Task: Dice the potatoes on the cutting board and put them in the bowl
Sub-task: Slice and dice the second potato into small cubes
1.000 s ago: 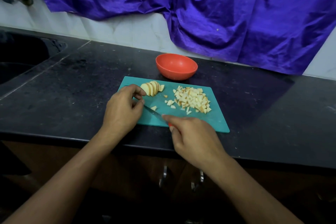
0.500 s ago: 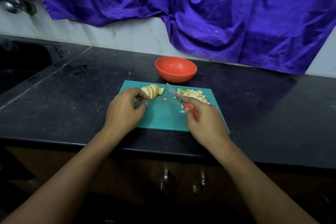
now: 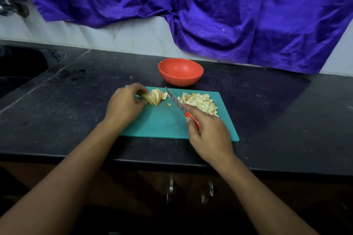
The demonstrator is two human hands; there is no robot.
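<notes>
Teal plastic cutting board [image 3: 164, 126] on black stone counter [image 3: 277, 112]. Left hand [image 3: 125, 104] grips fanned potato slices [image 3: 155, 96] at board's far left. Right hand [image 3: 208, 133] holds red-handled knife [image 3: 178, 102], blade mid-board. Diced potato pile [image 3: 199, 101] at far right; round orange bowl [image 3: 180, 71] just behind board.

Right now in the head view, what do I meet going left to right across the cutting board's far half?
left hand → sliced potato → stray potato piece → diced potato pile

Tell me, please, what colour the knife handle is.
Red-orange; the knife handle shows in the head view, held in the right hand.
</notes>
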